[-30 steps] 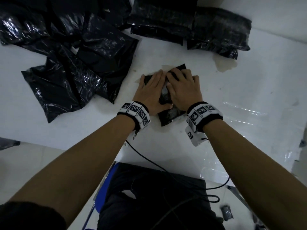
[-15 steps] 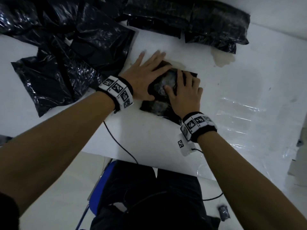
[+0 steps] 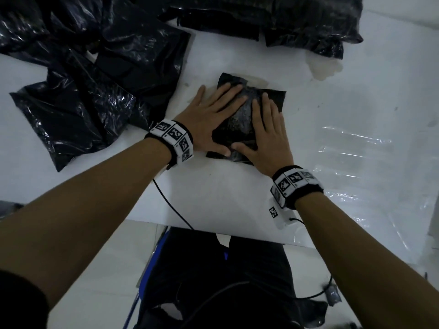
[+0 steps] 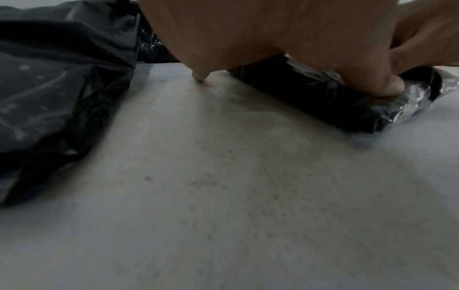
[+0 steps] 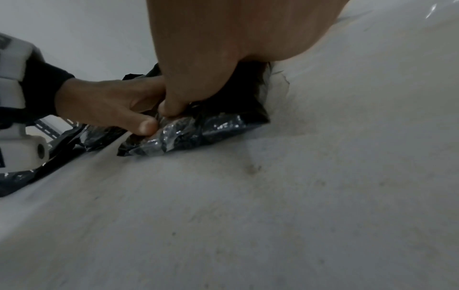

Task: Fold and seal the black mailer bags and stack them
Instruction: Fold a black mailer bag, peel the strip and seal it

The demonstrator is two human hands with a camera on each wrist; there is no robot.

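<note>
On mailer bag: both hands flat.

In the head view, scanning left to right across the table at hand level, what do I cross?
Pile of loose black mailer bags → left hand, pressing flat → folded black mailer bag under both hands → right hand, also flat on it → clear plastic film on the white table.

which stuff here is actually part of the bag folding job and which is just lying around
Part of the job:
- folded black mailer bag, pressed flat by left hand and right hand
- loose unfolded bags, far left
- stacked bags, far side

Just lying about:
- clear plastic sheet on the white table
- black cable
</note>
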